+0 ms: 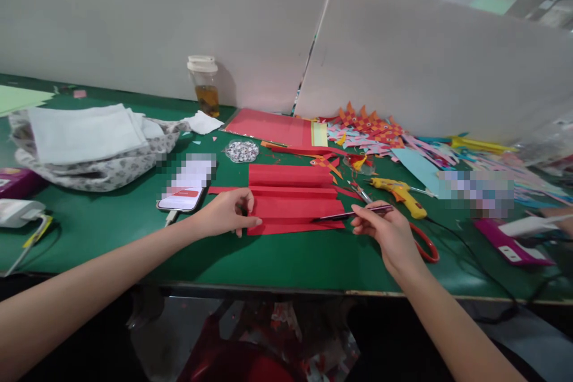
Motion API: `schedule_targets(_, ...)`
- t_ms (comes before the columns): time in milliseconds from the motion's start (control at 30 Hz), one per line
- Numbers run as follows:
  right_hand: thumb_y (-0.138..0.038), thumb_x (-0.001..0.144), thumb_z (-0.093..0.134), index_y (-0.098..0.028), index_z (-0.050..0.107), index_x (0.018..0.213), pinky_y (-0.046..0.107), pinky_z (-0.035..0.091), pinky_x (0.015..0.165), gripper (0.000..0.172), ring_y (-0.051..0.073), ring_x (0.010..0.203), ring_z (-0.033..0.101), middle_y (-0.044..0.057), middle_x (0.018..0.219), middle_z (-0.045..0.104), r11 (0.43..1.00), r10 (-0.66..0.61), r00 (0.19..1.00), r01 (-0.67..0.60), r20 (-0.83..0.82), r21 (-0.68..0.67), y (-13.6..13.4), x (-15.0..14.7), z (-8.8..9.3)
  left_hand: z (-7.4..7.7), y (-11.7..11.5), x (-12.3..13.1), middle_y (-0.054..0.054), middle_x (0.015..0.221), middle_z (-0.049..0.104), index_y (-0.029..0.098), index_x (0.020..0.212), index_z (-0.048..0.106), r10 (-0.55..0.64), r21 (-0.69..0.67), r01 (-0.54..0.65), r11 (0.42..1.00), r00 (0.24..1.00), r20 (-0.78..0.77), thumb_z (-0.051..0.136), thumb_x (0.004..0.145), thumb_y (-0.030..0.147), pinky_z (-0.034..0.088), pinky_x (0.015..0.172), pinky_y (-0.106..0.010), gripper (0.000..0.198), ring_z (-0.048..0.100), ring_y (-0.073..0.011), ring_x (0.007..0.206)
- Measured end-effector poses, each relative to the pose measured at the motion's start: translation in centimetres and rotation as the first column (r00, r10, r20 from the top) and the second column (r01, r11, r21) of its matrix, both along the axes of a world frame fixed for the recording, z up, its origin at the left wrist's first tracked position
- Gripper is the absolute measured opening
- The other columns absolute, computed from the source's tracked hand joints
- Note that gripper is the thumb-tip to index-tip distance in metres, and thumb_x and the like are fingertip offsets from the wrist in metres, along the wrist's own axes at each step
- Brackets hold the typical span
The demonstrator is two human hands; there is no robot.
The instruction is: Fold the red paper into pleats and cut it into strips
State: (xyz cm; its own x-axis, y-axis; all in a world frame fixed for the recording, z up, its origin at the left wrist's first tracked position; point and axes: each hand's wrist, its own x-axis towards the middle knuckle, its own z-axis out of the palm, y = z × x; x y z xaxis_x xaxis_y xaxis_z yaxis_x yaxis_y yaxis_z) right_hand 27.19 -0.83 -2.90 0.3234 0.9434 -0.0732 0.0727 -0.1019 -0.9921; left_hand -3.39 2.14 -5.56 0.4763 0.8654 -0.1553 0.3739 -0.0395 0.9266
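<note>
A red sheet of paper with crosswise folds lies on the green table in front of me. At its left edge, my left hand holds the sheet, thumb on top and fingers curled. My right hand grips a dark slim pencil, its point resting at or just above the lower part of the paper; I cannot tell if it touches. Close to the right wrist are scissors with an orange-red handle, partly hidden by the hand. Red strips stick out beside the folded sheet.
A phone on a cable lies left, near a cloth bundle. Behind are a lidded cup, a dish of small round pieces and woven paper fish. A yellow glue gun and power strip sit right.
</note>
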Motion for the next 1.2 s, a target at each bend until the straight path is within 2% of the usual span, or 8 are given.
schedule_targets(167, -0.033, 0.056, 0.078, -0.016, 0.052, 0.065, 0.021, 0.048, 0.045, 0.032, 0.011, 0.041, 0.056, -0.001, 0.048, 0.061, 1.0, -0.007, 1.0, 0.007, -0.001, -0.002, -0.2, 0.0, -0.2, 0.3, -0.1, 0.3, 0.006, 0.061, 0.055, 0.02, 0.082, 0.042, 0.016, 0.007, -0.017, 1.0, 0.999, 0.038, 0.064, 0.073, 0.036, 0.035, 0.036, -0.014, 0.028, 0.057, -0.0082, 0.043)
schedule_targets(333, -0.033, 0.058, 0.077, -0.016, 0.052, 0.066, 0.022, 0.048, 0.045, 0.031, 0.011, 0.042, 0.056, -0.001, 0.049, 0.061, 1.0, 0.005, 1.0, -0.005, 0.002, -0.002, -0.3, 0.2, -0.2, 0.6, -0.2, 0.5, 0.005, 0.061, 0.057, 0.021, 0.096, 0.048, 0.033, 0.008, -0.034, 0.999, 0.998, 0.053, 0.065, 0.072, 0.036, 0.036, 0.036, -0.016, 0.033, 0.055, -0.0082, 0.042)
schedule_targets(500, -0.031, 0.058, 0.077, -0.017, 0.052, 0.064, 0.021, 0.048, 0.047, 0.029, 0.011, 0.046, 0.056, -0.003, 0.05, 0.059, 0.999, 0.021, 0.999, -0.019, -0.04, 0.048, -0.5, -0.1, -0.3, 0.2, -0.3, 0.7, 0.006, 0.057, 0.056, 0.021, 0.093, 0.048, 0.092, -0.013, -0.092, 0.996, 0.995, 0.043, 0.068, 0.068, 0.029, 0.039, 0.038, -0.017, 0.033, 0.054, -0.0081, 0.04)
schedule_targets(733, -0.028, 0.061, 0.075, -0.017, 0.055, 0.062, 0.021, 0.048, 0.048, 0.023, 0.01, 0.048, 0.056, -0.004, 0.051, 0.057, 0.986, 0.055, 0.995, -0.042, -0.079, 0.159, -0.7, -0.9, 0.0, -0.4, -0.3, 0.8, 0.007, 0.054, 0.053, 0.021, 0.091, 0.047, 0.116, -0.009, -0.116, 0.993, 0.991, 0.065, 0.069, 0.066, 0.03, 0.041, 0.037, -0.018, 0.034, 0.051, -0.0079, 0.039)
schedule_targets(933, -0.031, 0.063, 0.074, -0.017, 0.056, 0.063, 0.023, 0.049, 0.051, 0.023, 0.011, 0.048, 0.058, -0.001, 0.054, 0.063, 0.98, 0.164, 0.986, -0.163, 0.002, 0.113, -1.1, -1.5, -0.1, -0.6, -0.3, 0.7, 0.008, 0.053, 0.05, 0.02, 0.092, 0.047, 0.114, 0.018, -0.115, 0.993, 0.992, 0.045, 0.069, 0.067, 0.032, 0.043, 0.036, -0.018, 0.035, 0.051, -0.0077, 0.04)
schedule_targets(1200, -0.028, 0.063, 0.074, -0.018, 0.055, 0.06, 0.024, 0.047, 0.048, 0.022, 0.012, 0.046, 0.057, -0.003, 0.05, 0.059, 0.96, 0.243, 0.97, -0.242, 0.011, 0.143, -1.1, -1.0, -0.7, -0.5, -0.3, 0.8, 0.008, 0.053, 0.05, 0.021, 0.091, 0.047, 0.13, 0.007, -0.13, 0.991, 0.99, 0.053, 0.07, 0.066, 0.029, 0.041, 0.035, -0.018, 0.035, 0.05, -0.0074, 0.039)
